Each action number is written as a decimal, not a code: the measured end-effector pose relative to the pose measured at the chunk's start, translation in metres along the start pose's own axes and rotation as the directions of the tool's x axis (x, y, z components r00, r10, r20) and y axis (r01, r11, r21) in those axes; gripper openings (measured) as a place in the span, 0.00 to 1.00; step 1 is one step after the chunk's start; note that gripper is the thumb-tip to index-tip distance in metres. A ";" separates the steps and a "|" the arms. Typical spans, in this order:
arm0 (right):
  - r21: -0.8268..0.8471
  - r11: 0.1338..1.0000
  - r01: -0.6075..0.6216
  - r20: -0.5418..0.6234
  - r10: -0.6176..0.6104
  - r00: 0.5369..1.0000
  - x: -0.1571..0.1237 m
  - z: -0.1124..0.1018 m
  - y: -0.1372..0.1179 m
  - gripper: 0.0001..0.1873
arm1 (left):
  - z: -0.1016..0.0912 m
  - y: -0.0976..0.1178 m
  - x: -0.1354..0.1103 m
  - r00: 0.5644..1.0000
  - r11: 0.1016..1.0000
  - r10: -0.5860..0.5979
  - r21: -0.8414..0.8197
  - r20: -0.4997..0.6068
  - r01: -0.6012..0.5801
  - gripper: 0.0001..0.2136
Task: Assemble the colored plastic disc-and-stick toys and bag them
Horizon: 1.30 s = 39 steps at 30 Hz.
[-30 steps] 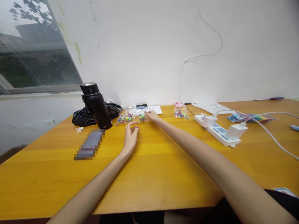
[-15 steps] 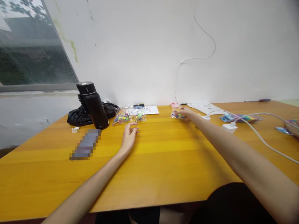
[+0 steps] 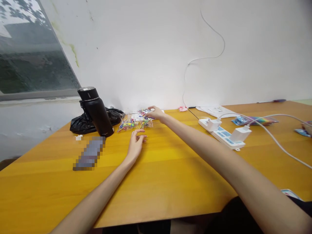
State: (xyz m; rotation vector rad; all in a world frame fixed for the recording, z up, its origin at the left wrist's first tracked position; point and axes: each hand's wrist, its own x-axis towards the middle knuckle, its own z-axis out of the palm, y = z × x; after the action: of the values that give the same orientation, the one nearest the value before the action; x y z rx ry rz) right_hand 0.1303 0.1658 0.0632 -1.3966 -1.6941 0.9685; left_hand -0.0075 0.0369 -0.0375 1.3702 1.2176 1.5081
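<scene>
My right hand [image 3: 156,113] reaches to the far side of the yellow wooden table [image 3: 170,169] and pinches a small clear bag of coloured bits [image 3: 145,112]. It holds this bag just above a pile of similar clear bags [image 3: 133,122] beside the wall. My left hand [image 3: 135,145] lies flat on the tabletop just in front of that pile, fingers loosely apart and holding nothing.
A black bottle [image 3: 96,111] stands left of the bags, with a black plastic bag [image 3: 81,124] behind it and a blurred flat object [image 3: 89,157] in front. To the right lie a white power strip [image 3: 223,134] with chargers and cables, papers [image 3: 214,110] and a colourful packet [image 3: 253,121]. Another person's hand [image 3: 307,127] shows at the right edge.
My right hand went right to a small bag near the power strip, took it, and has carried it back left to the pile. My left hand stayed put.
</scene>
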 end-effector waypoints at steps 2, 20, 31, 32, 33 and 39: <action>-0.069 0.997 0.017 -0.017 -0.018 1.000 0.003 0.025 -0.006 0.30 | 0.000 0.000 0.000 1.000 1.000 -0.004 -0.002 -0.006 0.004 0.09; -0.237 0.881 0.409 0.215 -0.363 0.907 -0.113 -0.067 0.047 0.08 | 0.000 0.004 0.004 0.985 0.999 -0.022 0.052 0.173 0.013 0.06; -0.280 0.888 0.364 0.157 -0.332 0.930 -0.151 -0.079 0.115 0.11 | -0.006 0.018 -0.006 0.928 0.852 0.026 0.477 0.372 -0.215 0.12; -0.301 0.873 0.384 0.192 -0.339 0.921 -0.153 -0.077 0.115 0.11 | -0.006 0.018 -0.007 0.913 0.848 0.031 0.473 0.408 -0.240 0.12; -0.316 0.862 0.395 0.221 -0.338 0.915 -0.156 -0.077 0.114 0.12 | -0.005 0.018 -0.009 0.898 0.839 0.039 0.473 0.439 -0.267 0.12; -0.294 0.858 0.422 0.290 -0.341 0.894 -0.163 -0.084 0.114 0.14 | -0.004 0.018 -0.011 0.871 0.793 0.061 0.506 0.488 -0.339 0.12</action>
State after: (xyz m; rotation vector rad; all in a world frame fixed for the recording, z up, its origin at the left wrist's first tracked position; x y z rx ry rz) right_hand 0.2795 0.0285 -0.0109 -1.1138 -2.3032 0.6344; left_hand -0.0088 0.0213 -0.0228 2.1822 1.2972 0.8688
